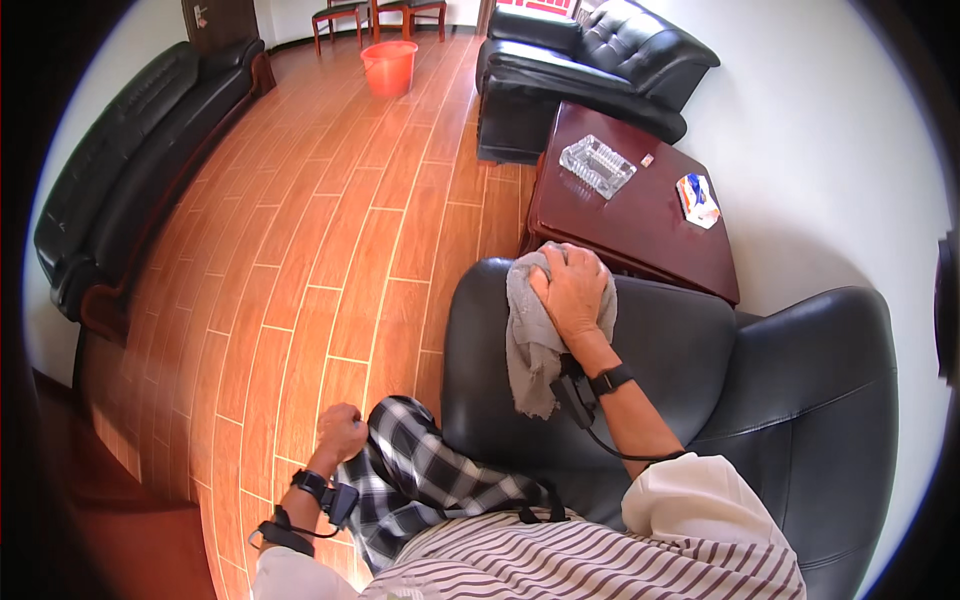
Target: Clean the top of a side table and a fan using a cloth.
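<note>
My right hand (574, 292) presses a grey cloth (534, 341) against the padded armrest of a black leather armchair (667, 330), at its far edge beside the side table. Fingers spread over the cloth, which hangs in folds toward me. My left hand (343, 433) is loosely curled beside my knee in checked trousers; whether anything is inside it cannot be seen. Both wrists carry black straps with small devices and cables.
A dark red wooden table (622, 225) holds a glass ashtray (598, 166) and a small printed packet (698, 201). Another black armchair (570, 82) stands behind it. A black sofa (142, 165) lines the left wall. An orange bucket (388, 69) stands on the floor near chairs (337, 13).
</note>
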A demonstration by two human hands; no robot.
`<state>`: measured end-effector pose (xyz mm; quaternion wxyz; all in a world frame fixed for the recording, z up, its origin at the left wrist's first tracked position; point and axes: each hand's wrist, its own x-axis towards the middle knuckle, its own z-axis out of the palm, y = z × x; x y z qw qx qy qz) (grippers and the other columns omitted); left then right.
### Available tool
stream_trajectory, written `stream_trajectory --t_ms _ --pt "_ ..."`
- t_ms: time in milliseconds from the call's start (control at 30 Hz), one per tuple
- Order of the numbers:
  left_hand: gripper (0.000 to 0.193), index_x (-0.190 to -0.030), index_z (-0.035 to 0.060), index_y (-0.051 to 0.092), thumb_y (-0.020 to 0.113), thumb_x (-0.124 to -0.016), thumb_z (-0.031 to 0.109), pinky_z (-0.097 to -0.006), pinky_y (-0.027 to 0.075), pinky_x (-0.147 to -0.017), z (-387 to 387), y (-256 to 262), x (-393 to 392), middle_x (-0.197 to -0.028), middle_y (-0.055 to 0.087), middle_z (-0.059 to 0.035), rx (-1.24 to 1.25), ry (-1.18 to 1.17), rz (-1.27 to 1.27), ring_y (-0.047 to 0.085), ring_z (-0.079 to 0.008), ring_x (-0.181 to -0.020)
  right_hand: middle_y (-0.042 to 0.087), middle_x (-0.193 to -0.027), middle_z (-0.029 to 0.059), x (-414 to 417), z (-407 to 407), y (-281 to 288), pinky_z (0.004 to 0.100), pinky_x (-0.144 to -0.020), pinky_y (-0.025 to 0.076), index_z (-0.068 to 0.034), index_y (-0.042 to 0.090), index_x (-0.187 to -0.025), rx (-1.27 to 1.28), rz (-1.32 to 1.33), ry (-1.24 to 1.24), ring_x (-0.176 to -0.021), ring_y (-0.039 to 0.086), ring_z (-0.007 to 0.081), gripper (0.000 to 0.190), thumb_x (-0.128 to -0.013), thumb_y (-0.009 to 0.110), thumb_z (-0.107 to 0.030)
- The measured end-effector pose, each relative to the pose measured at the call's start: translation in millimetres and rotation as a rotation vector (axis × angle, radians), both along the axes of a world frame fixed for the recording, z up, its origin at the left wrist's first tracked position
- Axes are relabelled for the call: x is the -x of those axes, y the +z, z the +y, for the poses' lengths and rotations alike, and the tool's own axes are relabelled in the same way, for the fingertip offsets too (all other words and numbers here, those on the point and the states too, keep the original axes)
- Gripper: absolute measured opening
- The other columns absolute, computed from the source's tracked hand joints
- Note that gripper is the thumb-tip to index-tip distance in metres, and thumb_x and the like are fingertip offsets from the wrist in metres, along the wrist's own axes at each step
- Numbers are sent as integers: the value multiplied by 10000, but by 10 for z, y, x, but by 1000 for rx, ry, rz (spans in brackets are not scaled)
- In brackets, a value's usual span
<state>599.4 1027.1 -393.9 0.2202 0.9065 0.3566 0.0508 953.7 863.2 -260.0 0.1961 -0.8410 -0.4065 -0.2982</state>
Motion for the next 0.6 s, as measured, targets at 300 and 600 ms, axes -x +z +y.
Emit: stream_trajectory --t_ms 300,600 --pt "168 -675 56 621 554 -632 204 -408 448 -713 -21 73 121 -759 601 -134 47 58 44 568 -304 -787 488 -1052 115 425 -846 17 471 -857 314 -124 575 -1013 59 43 319 -1002 434 315 347 -687 586 -243" --pt "211 -734 79 658 541 -671 243 -386 428 -807 -16 -63 -85 -853 616 -125 9 66 131 567 -283 -881 497 -991 84 216 24 22 459 -840 314 -138 582 -907 51 44 195 -986 435 280 273 -683 596 -293"
